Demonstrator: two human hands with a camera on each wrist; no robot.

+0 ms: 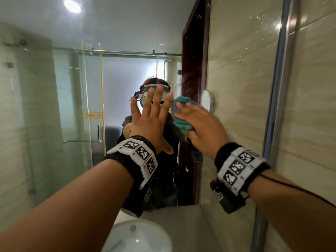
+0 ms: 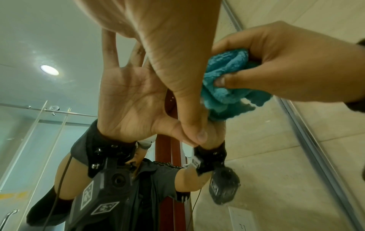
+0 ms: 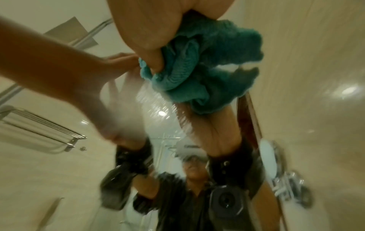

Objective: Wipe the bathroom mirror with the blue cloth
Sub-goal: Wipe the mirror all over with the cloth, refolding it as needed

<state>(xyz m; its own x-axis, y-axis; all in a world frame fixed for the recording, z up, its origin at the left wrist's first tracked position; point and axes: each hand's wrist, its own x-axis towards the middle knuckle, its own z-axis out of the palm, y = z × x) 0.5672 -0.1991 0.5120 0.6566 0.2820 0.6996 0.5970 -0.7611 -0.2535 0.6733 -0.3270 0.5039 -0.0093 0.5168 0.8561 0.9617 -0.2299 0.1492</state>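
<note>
The bathroom mirror (image 1: 72, 88) fills most of the head view and reflects me and the shower behind me. My left hand (image 1: 151, 110) lies flat on the glass with its fingers straight and spread. Just right of it, my right hand (image 1: 198, 124) grips the bunched blue cloth (image 1: 182, 100) and presses it against the glass. In the left wrist view the right hand (image 2: 276, 62) pinches the cloth (image 2: 227, 75) between thumb and fingers, beside the left thumb. The right wrist view is blurred and shows the cloth (image 3: 187, 62) crumpled on the glass under the right hand (image 3: 150, 31).
A white basin (image 1: 141, 239) sits in the grey counter (image 1: 181, 224) below my arms. The mirror's metal frame (image 1: 276, 106) runs down the right, with a tiled wall (image 1: 312, 124) beyond it. A round wall mirror (image 1: 207, 100) shows in the reflection.
</note>
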